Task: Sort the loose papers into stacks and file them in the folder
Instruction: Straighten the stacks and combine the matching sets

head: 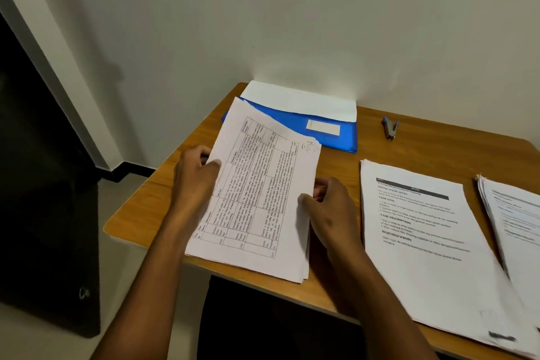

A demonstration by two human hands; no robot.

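A stack of papers printed with tables (257, 193) is tilted at the left of the wooden desk (336, 164). My left hand (195, 175) grips its left edge and my right hand (330, 207) grips its right edge. Behind it lies a blue folder (330, 133) with a white label and white sheets (301, 99) on it against the wall. A second stack headed with text (423, 237) lies to the right, and a third stack (514, 219) sits at the right frame edge.
A small stapler (390, 127) lies on the desk behind the middle stack. A dark bag (49, 213) stands on the floor at the left. The desk's near edge runs just under the held stack.
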